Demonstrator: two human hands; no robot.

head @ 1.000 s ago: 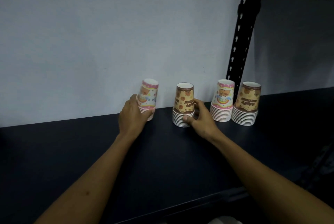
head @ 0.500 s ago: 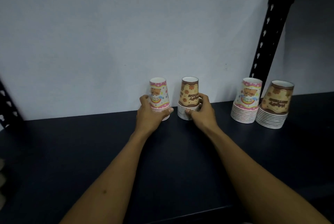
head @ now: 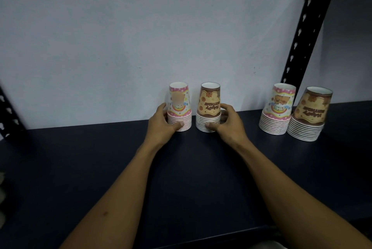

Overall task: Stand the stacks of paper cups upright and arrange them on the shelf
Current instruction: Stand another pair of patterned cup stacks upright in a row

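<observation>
4 stacks of cups stood mouth-down along the back edge of the shelf (head: pixel 60 168).

Near the right upright (head: pixel 302 33) sat a brown stack (head: pixel 308 117) touching a pink stack (head: pixel 277 112). Well apart, toward the middle, my right hand (head: pixel 227 124) curled around the second brown stack (head: pixel 209 110), and my left hand (head: pixel 161 124) gripped the second pink stack (head: pixel 179 106), both stacks upright, just beside each other.

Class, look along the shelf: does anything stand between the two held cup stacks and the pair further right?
Nothing visible does. Bare dark shelf lies between the brown stack in the right hand and the right pink stack.
</observation>
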